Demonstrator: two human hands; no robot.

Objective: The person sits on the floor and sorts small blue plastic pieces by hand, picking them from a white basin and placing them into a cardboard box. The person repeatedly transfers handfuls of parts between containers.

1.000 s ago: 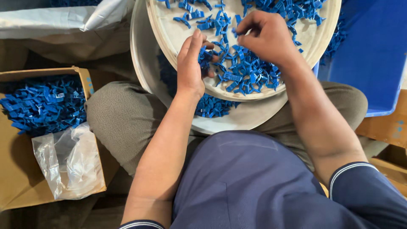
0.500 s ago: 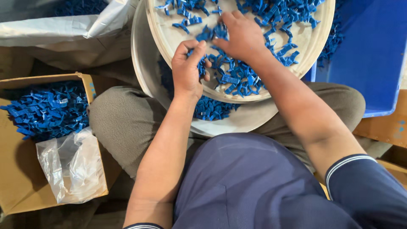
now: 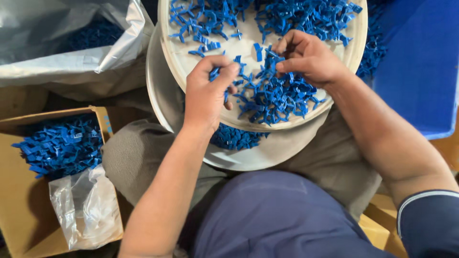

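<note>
While both hands work over the round cream tray (image 3: pixel 174 57) resting on the person's lap, the left hand (image 3: pixel 206 93) is curled shut on a small blue plastic piece (image 3: pixel 214 73) near the tray's middle; the piece is mostly hidden by the fingers, so its long axis cannot be told. The right hand (image 3: pixel 308 57), to the right of it over the tray, pinches another blue part (image 3: pixel 276 58) from the heap of blue plastic parts (image 3: pixel 272 98) with thumb and forefinger. These parts are small, bright blue, winged like little crosses, lying at all angles. Left of the tray stands a cardboard box (image 3: pixel 19 210) holding more blue parts and a clear plastic bag (image 3: pixel 86 210); right of the tray is a blue crate (image 3: pixel 420 71).
</note>
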